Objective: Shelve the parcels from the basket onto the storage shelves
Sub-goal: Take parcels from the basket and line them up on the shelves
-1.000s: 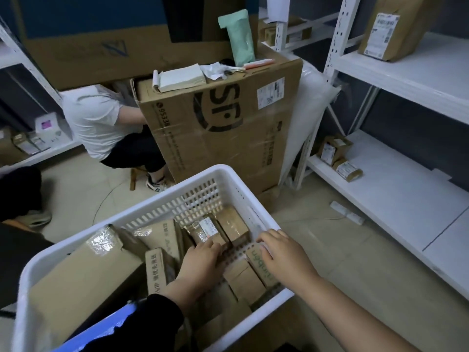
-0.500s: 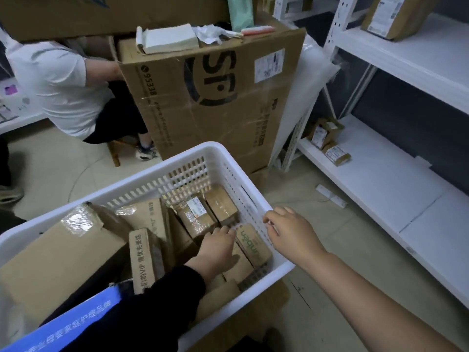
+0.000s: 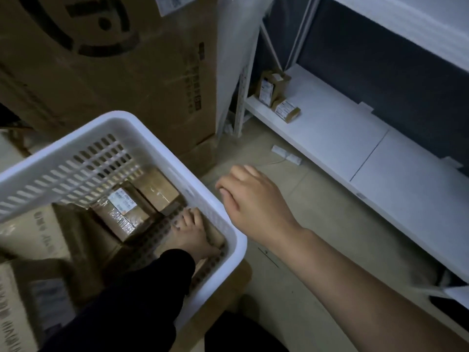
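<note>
A white plastic basket (image 3: 127,121) at the lower left holds several brown cardboard parcels, among them one with a white label (image 3: 121,212) and a plain one (image 3: 157,189). My left hand (image 3: 193,232), in a black sleeve, reaches down inside the basket's right corner and curls its fingers over a small parcel (image 3: 215,237) lying against the wall. My right hand (image 3: 253,199) hovers outside the basket over the floor, fingers loosely curled and holding nothing. The white lower shelf (image 3: 342,138) runs along the right, with two small parcels (image 3: 271,87) (image 3: 288,111) at its far end.
A tall printed carton (image 3: 114,59) stands right behind the basket, and a white wrapped panel leans beside it. A white power strip (image 3: 286,154) lies on the floor by the shelf edge. A larger box (image 3: 25,237) fills the basket's left side.
The view has tilted down and darkened. My right hand has lifted off the basket rim and moved outward over the floor. My left hand has shifted toward the basket's right corner.
</note>
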